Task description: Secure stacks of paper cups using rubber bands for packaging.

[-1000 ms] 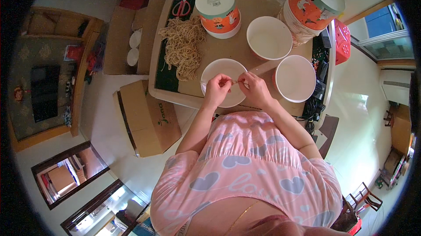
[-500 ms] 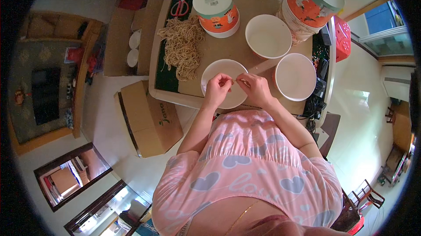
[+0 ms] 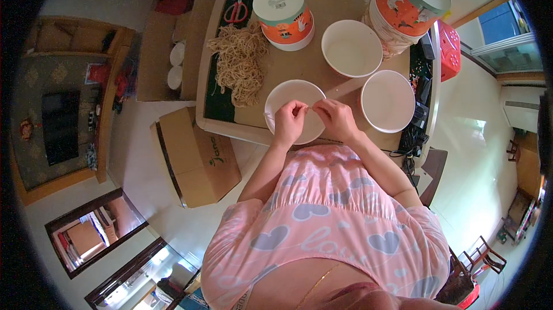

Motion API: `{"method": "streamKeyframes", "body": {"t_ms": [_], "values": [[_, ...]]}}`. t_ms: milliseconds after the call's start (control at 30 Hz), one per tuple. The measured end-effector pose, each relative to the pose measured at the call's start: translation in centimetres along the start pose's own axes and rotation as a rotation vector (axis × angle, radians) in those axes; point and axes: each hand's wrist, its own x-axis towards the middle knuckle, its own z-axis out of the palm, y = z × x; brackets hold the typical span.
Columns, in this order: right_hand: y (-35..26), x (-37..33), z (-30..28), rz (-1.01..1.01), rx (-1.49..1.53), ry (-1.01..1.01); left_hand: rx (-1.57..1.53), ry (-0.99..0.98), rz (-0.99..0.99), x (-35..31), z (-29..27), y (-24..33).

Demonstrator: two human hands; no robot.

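Note:
Both my hands are over a white paper bucket [image 3: 294,86] at the table's near edge. My left hand [image 3: 290,122] is closed, thumb and forefinger pinching one end of a thin tan string [image 3: 310,108]. The string's other end is between the fingertips of my right hand [image 3: 337,120], also closed. It spans the small gap between them; its exact length is hard to make out. A tangled heap of tan twine [image 3: 239,63] lies to the left. Two more open white buckets, one farther off [image 3: 352,48] and one at the right [image 3: 388,101], stand beside my hands.
Behind the twine are red-handled scissors [image 3: 237,10] and an upturned orange-patterned bucket [image 3: 284,16]. A stack of buckets [image 3: 410,5] rises at the back right. Dark cables [image 3: 412,137] line the table's right edge. A cardboard box [image 3: 199,157] sits on the floor at left.
My left hand has shifted slightly right and nearer to me, its fingers more upright. The right hand has barely moved. Both still pinch the string.

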Motion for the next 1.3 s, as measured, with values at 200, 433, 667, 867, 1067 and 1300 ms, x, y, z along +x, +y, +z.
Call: {"method": "streamKeyframes", "body": {"t_ms": [200, 433, 667, 867, 1067, 1300], "values": [[-0.4, -0.1, -0.3, -0.008, 0.031, 0.012, -0.087, -0.003, -0.117, -0.2, 0.1, -0.3], [-2.1, 0.4, -1.4, -0.007, 0.139, 0.049, -0.064, -0.053, -0.100, 0.0, -0.6, 1.2], [-1.3, 0.0, -1.2, 0.008, 0.160, 0.019, -0.118, -0.051, -0.033, 0.0, -0.4, 1.1], [-2.6, 0.1, -2.6, 0.100, 0.120, 0.078, 0.064, -0.247, -0.013, -0.4, -2.1, 3.4], [0.4, -1.9, -1.4, -0.006, 0.114, 0.219, -0.087, -0.217, 0.060, -0.4, -3.8, 4.4], [-2.3, -1.6, -2.0, 0.112, 0.042, 0.271, -0.069, -0.362, 0.034, -0.1, -5.4, 5.6]]}}
